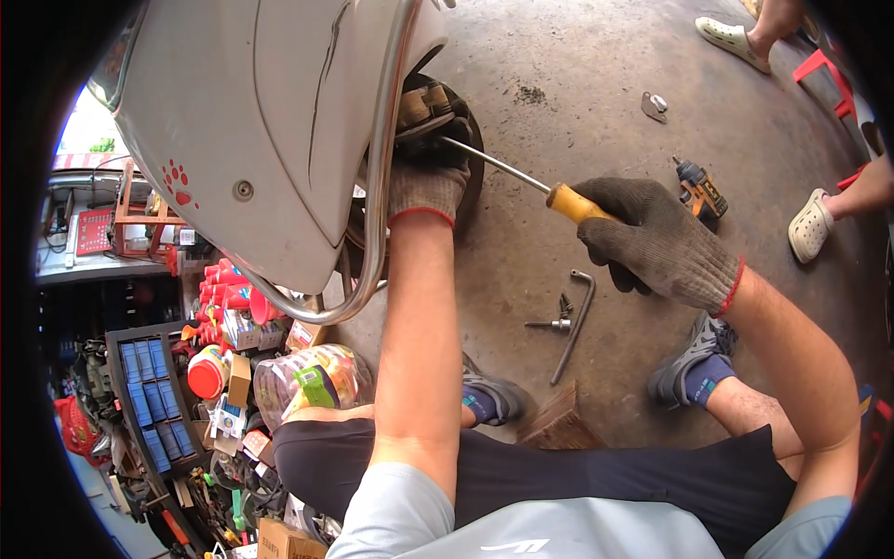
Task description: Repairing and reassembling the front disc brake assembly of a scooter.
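Note:
My right hand (652,233), in a dark knit glove, is closed around the yellow handle of a screwdriver (507,170). Its long steel shaft points left, and the tip ends at the fingers of my left hand (428,182). That gloved hand reaches in beside the wheel (475,130) of a white motorbike (279,102). It grips a dirty gold-brown metal part with rounded bosses, which looks like a brake caliper (424,105). My left fingertips are mostly lost in shadow there. A curved chrome guard bar (382,168) runs along the bodywork, just left of my left wrist.
On the concrete lie an L-shaped wrench (575,326), a small socket tool (559,325), bolts (565,304), a cordless driver (700,189) and a flat metal plate (654,108). A wooden block (562,419) sits between my shoes. Another person's clogs (810,226) are at right; cluttered goods fill the left.

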Demonstrator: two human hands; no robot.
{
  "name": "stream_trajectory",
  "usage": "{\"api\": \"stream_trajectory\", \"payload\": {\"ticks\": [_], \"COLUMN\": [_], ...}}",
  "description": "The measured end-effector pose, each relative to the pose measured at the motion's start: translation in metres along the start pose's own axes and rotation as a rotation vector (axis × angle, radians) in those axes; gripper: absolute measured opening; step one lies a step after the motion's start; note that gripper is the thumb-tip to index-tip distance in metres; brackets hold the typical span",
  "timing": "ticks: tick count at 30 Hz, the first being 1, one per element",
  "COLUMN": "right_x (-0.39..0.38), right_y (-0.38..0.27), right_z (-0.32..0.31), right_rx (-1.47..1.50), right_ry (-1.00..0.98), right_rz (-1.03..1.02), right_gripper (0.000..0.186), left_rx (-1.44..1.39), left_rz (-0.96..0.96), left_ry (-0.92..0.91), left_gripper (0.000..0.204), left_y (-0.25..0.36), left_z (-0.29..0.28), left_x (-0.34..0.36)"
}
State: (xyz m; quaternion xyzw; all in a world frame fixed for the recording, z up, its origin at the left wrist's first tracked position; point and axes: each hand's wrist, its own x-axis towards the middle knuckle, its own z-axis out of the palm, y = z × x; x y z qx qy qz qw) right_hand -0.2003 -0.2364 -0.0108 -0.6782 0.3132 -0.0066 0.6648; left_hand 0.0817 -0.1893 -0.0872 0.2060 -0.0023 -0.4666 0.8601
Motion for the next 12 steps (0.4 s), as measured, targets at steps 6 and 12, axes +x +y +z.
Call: {"api": "stream_trajectory", "payload": {"ticks": [6,12], "right_x": [0.0006,0.0043], "right_y": [0.0012,0.0024], "right_z": [0.0060,0.0056], "right_rx": [-0.051,-0.151], "right_ry": [0.047,0.115], "right_rz": [0.019,-0.045], "right_gripper": [0.039,0.039], "left_rx": [-0.008,0.004], "left_rz": [-0.012,-0.036], "left_ry": [-0.025,-0.020], "left_gripper": [0.046,0.054], "left_y": [-0.0038,-0.0016], "left_z": [0.0075,0.0009], "left_x": [-0.0097,-0.0006]}}
